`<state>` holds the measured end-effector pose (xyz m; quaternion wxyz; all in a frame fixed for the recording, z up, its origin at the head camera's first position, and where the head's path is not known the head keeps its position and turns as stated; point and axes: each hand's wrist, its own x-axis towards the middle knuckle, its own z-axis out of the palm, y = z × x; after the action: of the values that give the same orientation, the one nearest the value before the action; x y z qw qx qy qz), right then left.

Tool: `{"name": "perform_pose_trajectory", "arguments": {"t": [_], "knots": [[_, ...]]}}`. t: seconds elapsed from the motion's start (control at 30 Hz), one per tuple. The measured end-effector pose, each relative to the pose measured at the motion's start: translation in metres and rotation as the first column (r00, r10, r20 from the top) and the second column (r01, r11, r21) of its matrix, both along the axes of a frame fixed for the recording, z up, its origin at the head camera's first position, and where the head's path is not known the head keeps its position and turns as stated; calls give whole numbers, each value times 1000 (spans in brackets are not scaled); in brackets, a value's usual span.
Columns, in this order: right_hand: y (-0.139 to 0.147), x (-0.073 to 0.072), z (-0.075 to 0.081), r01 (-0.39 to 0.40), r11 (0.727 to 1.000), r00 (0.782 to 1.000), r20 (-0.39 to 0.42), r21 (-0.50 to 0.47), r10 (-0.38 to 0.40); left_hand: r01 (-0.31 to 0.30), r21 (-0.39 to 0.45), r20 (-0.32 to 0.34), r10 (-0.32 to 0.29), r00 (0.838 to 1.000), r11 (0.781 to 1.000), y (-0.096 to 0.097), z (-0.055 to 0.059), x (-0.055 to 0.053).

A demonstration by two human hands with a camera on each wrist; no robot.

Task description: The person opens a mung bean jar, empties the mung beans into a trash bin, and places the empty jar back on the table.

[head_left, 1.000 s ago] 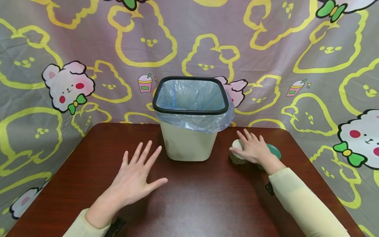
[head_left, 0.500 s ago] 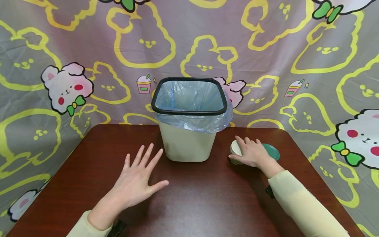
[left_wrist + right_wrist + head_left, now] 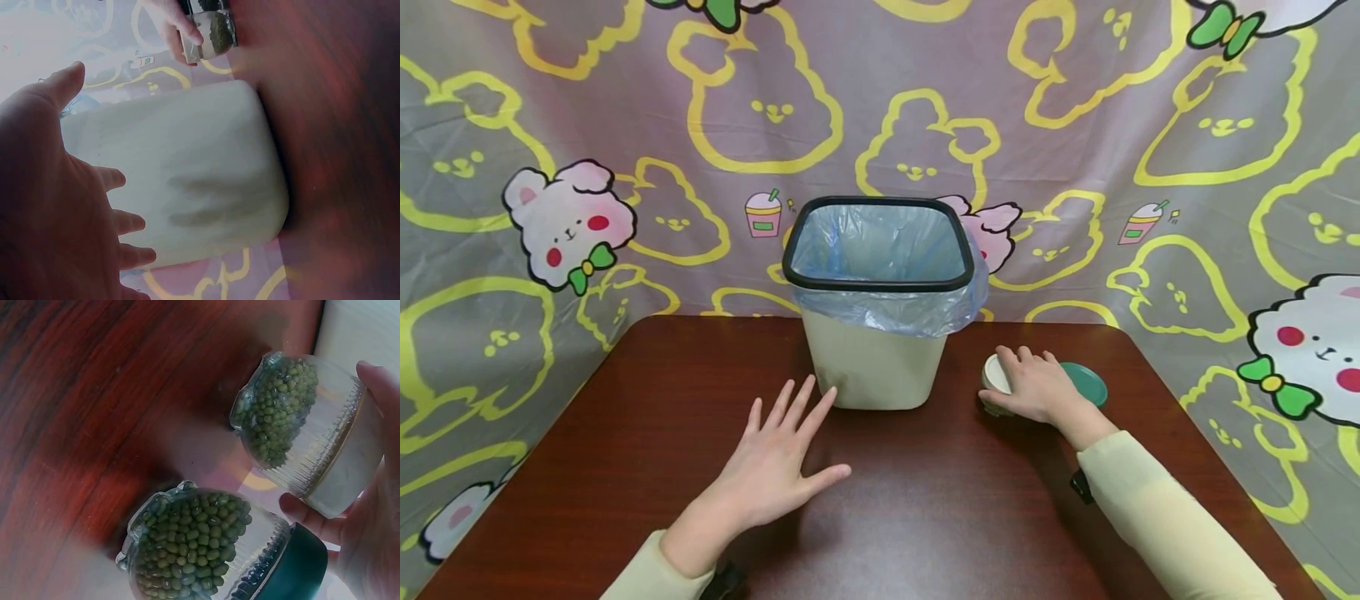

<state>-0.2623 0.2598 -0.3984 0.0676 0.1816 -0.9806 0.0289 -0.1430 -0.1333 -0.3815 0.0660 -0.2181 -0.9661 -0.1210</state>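
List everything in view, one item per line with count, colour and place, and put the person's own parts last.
Bin: 1, cream with a black rim, towards the table's far edge
Bag: 1, translucent blue, lining the bin and folded over outside
White-lidded jar: 1, clear, right of the bin
Green-lidded jar: 1, clear, beyond the white-lidded jar to the right
Beans: too many to count, green, inside both jars
Table: 1, reddish brown, under everything
Backdrop: 1, greyish with yellow cartoon outlines, behind the table
Sleeves: 2, pale cream, on both arms
Hands: 2; left spread before the bin, right gripping the white-lidded jar
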Motion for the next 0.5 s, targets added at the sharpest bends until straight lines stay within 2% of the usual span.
{"name": "perform_pose_trajectory", "arguments": {"t": [0.3,0.5], "knots": [[0,0,-3,-2,1000,999,-32,5,3,54,33,35,-55,998,998,16,-5,-6],[-3,5,7,-28,1000,997,-74,-7,27,94,35,58,-96,994,995,28,-8,-11]]}}
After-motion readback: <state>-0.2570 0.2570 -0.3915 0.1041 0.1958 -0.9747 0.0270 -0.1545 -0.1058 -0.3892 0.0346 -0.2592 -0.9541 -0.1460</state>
